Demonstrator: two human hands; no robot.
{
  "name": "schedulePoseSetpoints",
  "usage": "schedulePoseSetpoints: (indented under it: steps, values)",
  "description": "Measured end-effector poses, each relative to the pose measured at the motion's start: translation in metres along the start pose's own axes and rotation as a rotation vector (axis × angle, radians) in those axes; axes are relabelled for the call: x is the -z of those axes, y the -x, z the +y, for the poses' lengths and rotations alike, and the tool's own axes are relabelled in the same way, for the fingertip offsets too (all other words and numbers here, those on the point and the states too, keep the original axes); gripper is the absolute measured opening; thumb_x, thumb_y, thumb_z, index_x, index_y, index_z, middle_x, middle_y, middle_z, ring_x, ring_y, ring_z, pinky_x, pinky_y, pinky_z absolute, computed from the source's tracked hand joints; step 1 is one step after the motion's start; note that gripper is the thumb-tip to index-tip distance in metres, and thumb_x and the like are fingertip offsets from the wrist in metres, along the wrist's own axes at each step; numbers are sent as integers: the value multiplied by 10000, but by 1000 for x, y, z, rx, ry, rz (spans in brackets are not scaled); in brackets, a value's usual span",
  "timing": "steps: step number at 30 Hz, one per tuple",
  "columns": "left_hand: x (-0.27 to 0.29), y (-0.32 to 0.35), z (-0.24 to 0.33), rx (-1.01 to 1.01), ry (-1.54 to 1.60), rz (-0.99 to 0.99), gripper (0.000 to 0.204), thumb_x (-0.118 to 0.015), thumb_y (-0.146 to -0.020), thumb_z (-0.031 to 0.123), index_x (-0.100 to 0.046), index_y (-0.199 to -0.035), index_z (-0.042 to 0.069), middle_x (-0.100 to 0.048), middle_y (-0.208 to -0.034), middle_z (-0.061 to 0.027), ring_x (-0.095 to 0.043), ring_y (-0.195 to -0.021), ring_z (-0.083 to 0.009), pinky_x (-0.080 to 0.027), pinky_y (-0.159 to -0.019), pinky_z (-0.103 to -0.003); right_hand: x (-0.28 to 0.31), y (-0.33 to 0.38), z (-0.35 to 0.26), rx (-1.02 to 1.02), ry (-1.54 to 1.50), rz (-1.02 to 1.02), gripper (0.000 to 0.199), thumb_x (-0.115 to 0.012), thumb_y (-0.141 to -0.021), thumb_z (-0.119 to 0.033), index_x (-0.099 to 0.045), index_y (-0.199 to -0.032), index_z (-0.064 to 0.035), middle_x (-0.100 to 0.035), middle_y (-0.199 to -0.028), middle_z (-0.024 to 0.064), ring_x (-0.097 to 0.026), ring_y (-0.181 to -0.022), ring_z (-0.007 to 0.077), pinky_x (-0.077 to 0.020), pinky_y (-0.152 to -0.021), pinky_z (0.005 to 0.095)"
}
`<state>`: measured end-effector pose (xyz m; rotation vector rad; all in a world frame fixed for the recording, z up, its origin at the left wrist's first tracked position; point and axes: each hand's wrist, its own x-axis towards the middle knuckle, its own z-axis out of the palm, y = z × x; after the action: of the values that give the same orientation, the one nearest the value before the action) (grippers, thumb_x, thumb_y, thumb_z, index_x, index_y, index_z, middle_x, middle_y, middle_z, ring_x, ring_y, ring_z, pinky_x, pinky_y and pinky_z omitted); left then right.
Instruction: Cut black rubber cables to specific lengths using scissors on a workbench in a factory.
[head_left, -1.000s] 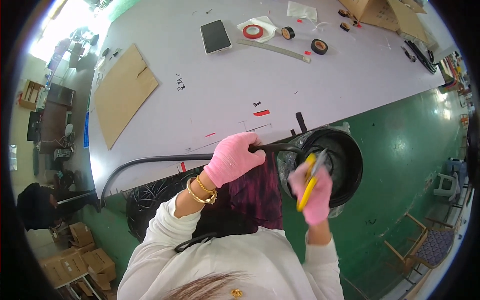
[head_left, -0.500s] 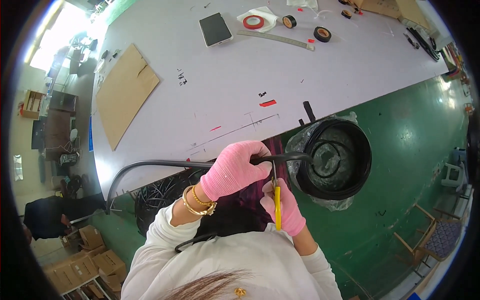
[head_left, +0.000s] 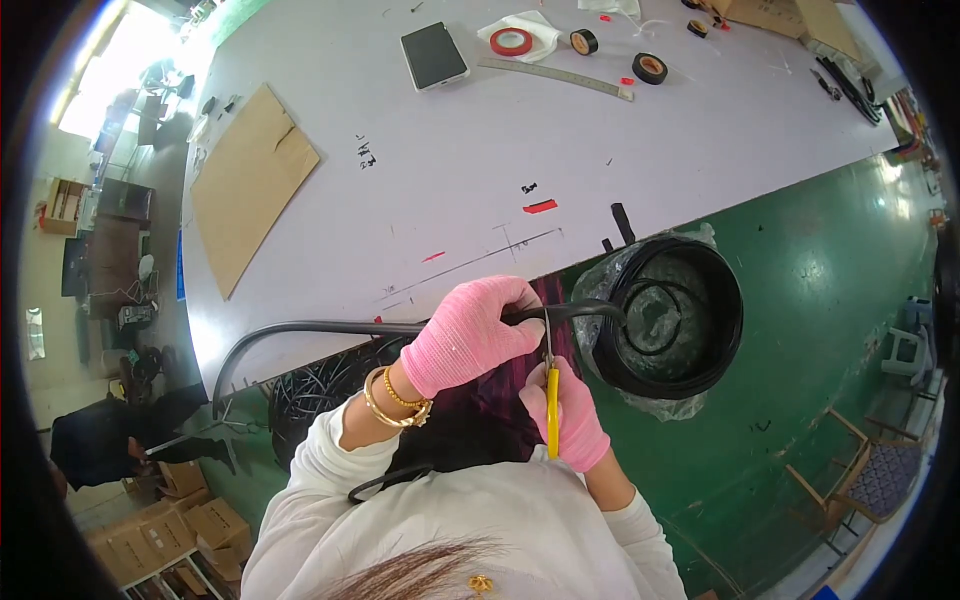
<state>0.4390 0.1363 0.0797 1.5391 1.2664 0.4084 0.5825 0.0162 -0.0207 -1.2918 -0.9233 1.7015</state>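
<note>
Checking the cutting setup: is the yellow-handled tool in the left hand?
No, the right hand holds the yellow-handled tool; the left hand grips the black tube.

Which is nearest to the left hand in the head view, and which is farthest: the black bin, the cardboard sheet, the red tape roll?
From the left hand:
1. Black bin, just to its right, beside the table edge.
2. Cardboard sheet, up and to the left on the table.
3. Red tape roll, at the far side of the table.

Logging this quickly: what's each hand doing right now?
Left hand: closed around the black tube.
Right hand: closed on the yellow-handled cutter.
</note>
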Motion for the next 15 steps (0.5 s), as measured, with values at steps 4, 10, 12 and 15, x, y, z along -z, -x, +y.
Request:
schedulePoseSetpoints:
  steps: [4,10,12,15]
  values:
    - [1,-2,-1,-9,-14,-2,109,-639,-769,55,-620,-850,-15,-566,-682,-53,-494,-641,-112,-462,-628,-278,-2,1,1,-23,-4,8,249,-532,-985,-304,-544,-934,-61,-449,-738,1,-437,-659,104,-404,-607,211]
    - [4,-2,0,-15,-6,-8,122,-655,-754,66,-606,-831,-15,-590,-687,-64,-521,-636,-119,-472,-631,-283,-5,3,-4,137,160,35,244,-488,-1001,-271,-531,-928,-42,-421,-728,-6,-411,-617,94,-379,-578,199]
    - [4,-3,2,-22,5,-14,132,-660,-750,69,-603,-833,-16,-599,-692,-69,-531,-637,-122,-476,-635,-283,-1,0,7,-60,-179,8,260,-457,-1013,-274,-523,-913,-44,-416,-716,-8,-400,-600,96,-367,-554,199]
    - [5,-3,2,-19,-16,-10,141,-662,-749,69,-604,-845,-17,-609,-701,-71,-544,-644,-127,-483,-646,-282,-4,0,3,-18,-10,37,279,-422,-1026,-278,-516,-898,-49,-410,-700,-8,-400,-602,94,-362,-551,194]
